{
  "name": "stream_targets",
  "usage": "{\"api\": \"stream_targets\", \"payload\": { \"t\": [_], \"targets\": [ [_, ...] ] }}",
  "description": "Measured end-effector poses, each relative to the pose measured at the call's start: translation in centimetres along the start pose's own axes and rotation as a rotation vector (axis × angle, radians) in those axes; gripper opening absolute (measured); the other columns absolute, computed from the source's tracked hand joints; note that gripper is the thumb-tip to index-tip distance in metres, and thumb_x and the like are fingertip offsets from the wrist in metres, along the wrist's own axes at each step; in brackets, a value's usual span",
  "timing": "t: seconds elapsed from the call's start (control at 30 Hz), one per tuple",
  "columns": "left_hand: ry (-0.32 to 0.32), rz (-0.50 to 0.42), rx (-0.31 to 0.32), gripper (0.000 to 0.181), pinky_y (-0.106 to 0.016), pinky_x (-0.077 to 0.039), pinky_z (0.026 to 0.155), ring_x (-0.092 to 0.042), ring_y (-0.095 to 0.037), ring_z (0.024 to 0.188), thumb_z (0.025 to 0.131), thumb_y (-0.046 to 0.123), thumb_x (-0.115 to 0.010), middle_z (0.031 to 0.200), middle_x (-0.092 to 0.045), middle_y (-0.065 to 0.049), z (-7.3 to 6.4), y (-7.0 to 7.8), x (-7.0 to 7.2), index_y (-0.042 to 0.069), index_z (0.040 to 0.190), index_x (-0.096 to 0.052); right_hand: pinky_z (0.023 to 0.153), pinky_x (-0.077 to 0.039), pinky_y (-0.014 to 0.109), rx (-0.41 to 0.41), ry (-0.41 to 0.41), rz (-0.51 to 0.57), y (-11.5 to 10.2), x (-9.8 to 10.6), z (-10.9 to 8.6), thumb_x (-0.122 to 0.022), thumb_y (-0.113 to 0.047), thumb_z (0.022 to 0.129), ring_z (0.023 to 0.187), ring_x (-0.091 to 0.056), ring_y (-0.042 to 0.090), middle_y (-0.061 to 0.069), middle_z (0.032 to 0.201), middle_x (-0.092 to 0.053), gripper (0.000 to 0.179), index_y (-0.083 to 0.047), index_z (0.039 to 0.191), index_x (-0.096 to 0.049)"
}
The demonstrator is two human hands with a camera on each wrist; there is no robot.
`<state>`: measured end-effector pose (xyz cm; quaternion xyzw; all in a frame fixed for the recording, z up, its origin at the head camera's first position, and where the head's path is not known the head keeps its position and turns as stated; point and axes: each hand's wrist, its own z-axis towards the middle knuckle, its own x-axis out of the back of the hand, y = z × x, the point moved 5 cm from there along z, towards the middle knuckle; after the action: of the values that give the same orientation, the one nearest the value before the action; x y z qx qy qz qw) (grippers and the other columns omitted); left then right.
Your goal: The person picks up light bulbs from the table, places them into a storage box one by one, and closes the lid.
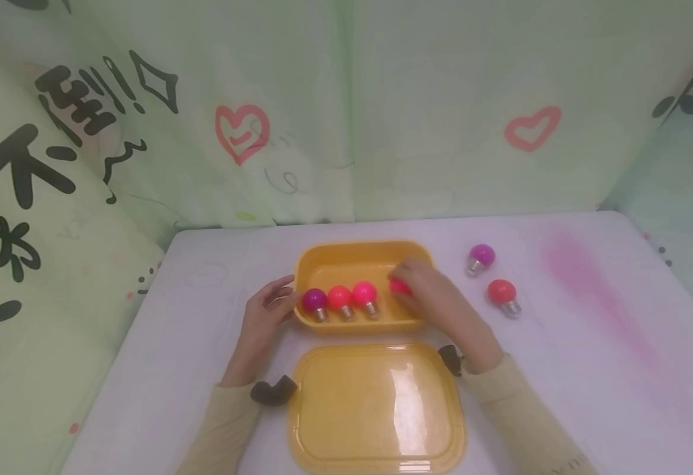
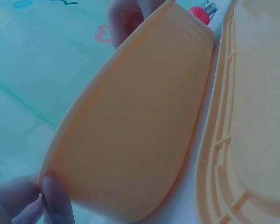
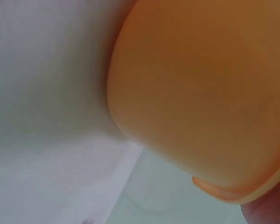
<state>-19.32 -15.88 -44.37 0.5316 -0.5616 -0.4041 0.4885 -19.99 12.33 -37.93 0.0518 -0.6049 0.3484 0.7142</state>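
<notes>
A yellow plastic box (image 1: 358, 249) stands on the table with a purple light bulb (image 1: 314, 300), a red bulb (image 1: 340, 297) and a pink bulb (image 1: 364, 293) lined up inside, metal bases toward me. My left hand (image 1: 266, 323) pinches the rim at the box's left end; the left wrist view shows its fingertips (image 2: 58, 198) against the wall. Over the right part of the box, my right hand (image 1: 429, 290) holds a pinkish-red bulb (image 1: 400, 285), its base hidden by the fingers. The right wrist view shows mostly the box's outer wall (image 3: 200, 93).
A yellow lid (image 1: 346, 409) lies flat in front of the box, between my forearms. Right of the box, a purple bulb (image 1: 482, 254) and a red bulb (image 1: 502, 291) lie on the white table (image 1: 572, 382). A drawn-on pale green curtain (image 1: 417, 165) hangs behind.
</notes>
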Motion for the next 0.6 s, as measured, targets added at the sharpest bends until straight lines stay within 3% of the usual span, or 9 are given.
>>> {"api": "stream_targets", "payload": {
  "t": [0.6],
  "targets": [
    [0.004,0.003,0.01,0.045,-0.024,-0.056,0.09,-0.062,-0.023,0.111,0.094,0.023,-0.07,0.124,-0.058,-0.012,0.0,0.0,0.0,0.015,0.136,-0.059,0.087,-0.056,0.043,0.02,-0.043,-0.005,0.1,-1.2,1.0,-0.072,-0.003,0.087,0.094,-0.063,0.031,0.013,0.098,-0.067,0.02,0.002,0.106,-0.069]
  ]
}}
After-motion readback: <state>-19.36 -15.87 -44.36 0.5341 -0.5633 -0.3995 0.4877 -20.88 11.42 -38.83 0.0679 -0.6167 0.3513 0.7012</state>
